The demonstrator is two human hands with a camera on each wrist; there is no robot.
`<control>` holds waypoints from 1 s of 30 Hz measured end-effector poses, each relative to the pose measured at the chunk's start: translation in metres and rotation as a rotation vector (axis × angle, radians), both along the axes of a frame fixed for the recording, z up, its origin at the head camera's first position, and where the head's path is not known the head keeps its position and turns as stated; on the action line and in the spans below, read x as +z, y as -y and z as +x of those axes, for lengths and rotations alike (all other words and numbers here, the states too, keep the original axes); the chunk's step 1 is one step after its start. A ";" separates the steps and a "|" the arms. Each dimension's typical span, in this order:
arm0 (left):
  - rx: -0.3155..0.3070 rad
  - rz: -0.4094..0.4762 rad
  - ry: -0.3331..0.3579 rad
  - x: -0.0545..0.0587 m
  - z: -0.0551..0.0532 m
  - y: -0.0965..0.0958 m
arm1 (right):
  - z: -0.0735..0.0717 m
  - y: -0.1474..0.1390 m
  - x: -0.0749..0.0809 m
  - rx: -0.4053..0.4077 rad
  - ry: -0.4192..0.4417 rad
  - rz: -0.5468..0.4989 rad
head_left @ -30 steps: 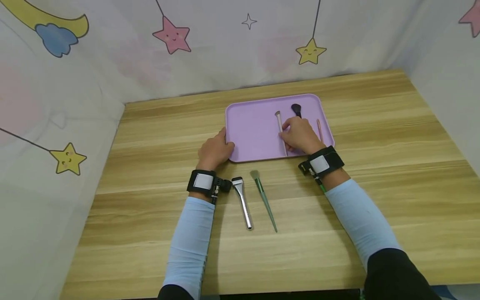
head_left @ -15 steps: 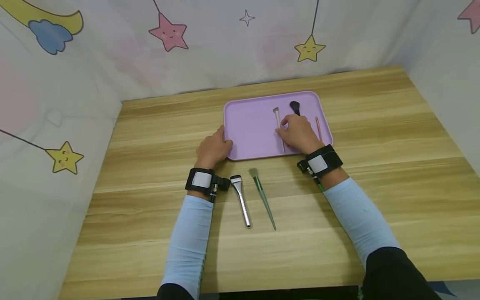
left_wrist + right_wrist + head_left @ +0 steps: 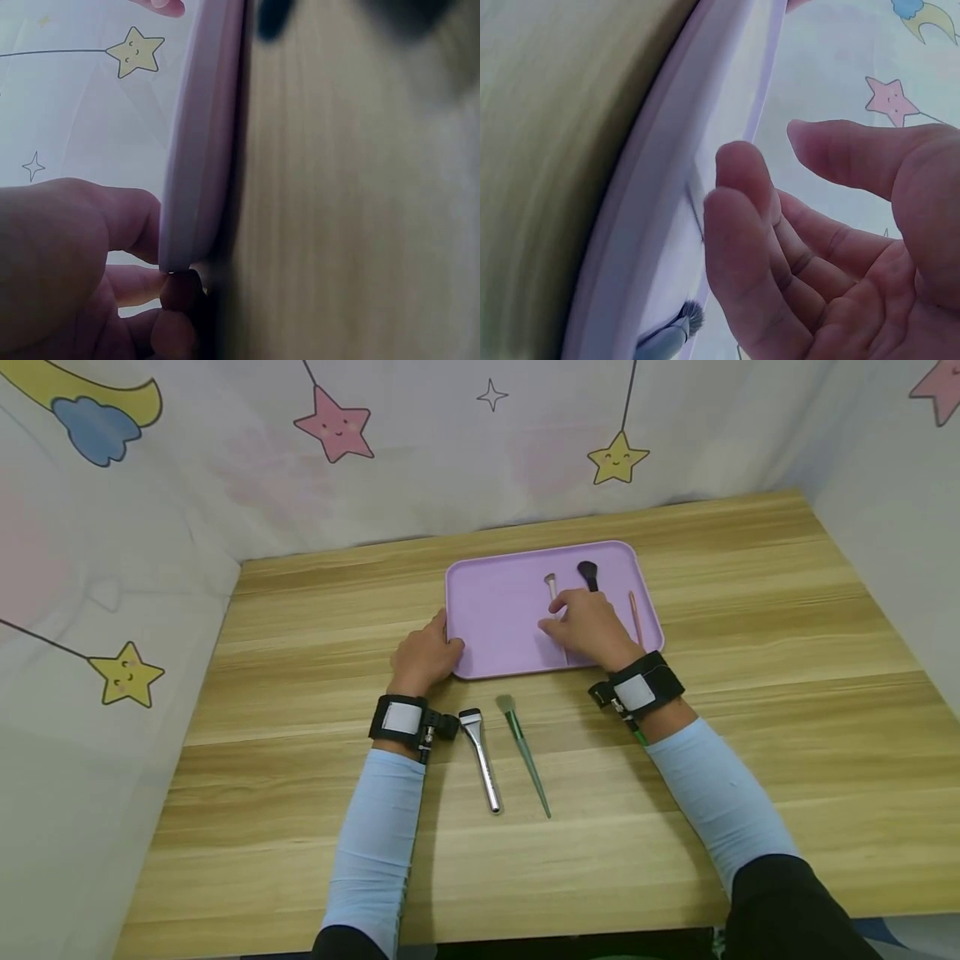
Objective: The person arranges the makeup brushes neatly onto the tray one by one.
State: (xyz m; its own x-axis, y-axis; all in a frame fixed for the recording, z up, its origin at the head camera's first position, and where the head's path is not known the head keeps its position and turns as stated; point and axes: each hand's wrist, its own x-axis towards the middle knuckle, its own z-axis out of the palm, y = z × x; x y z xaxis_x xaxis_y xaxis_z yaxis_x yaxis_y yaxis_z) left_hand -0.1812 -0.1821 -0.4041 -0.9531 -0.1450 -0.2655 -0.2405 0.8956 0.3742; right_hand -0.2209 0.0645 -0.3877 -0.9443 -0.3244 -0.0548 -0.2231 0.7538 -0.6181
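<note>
My left hand (image 3: 426,656) grips the near left corner of a lilac tray (image 3: 495,610); in the left wrist view, thumb and fingers close round the tray's rim (image 3: 187,180). Over the tray's right half hovers my right hand (image 3: 592,625), thumb and fingers spread apart with nothing between them in the right wrist view. Under it lies a slim makeup brush (image 3: 551,583) with a pale handle, partly hidden by the fingers. A black makeup brush (image 3: 588,572) shows only its head end beyond the hand. To the right rests a thin pink stick-like tool (image 3: 636,618).
In front of the tray, a silver flat-headed makeup brush (image 3: 483,764) and a green makeup brush (image 3: 527,756) lie on the wooden table (image 3: 300,643). A printed curtain (image 3: 435,460) hangs along the table's back edge.
The right thumb and fingers have parted from the pale brush, and the hand has shifted slightly left. The brush stays in the tray. The left hand keeps its grip on the corner.
</note>
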 end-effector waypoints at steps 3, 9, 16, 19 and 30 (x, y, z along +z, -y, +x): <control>0.000 -0.002 -0.001 0.000 0.000 0.000 | 0.003 0.004 0.001 0.008 0.008 0.004; -0.001 0.003 -0.012 -0.001 0.000 0.000 | 0.009 0.012 0.003 0.049 0.032 0.022; 0.002 0.009 -0.017 0.001 0.001 -0.001 | 0.013 0.016 0.005 0.079 0.036 0.037; 0.001 0.011 -0.021 0.000 0.000 -0.001 | 0.016 0.017 0.007 0.088 0.041 0.036; -0.004 0.007 -0.016 -0.002 0.001 -0.001 | 0.026 0.019 0.008 0.126 0.025 0.020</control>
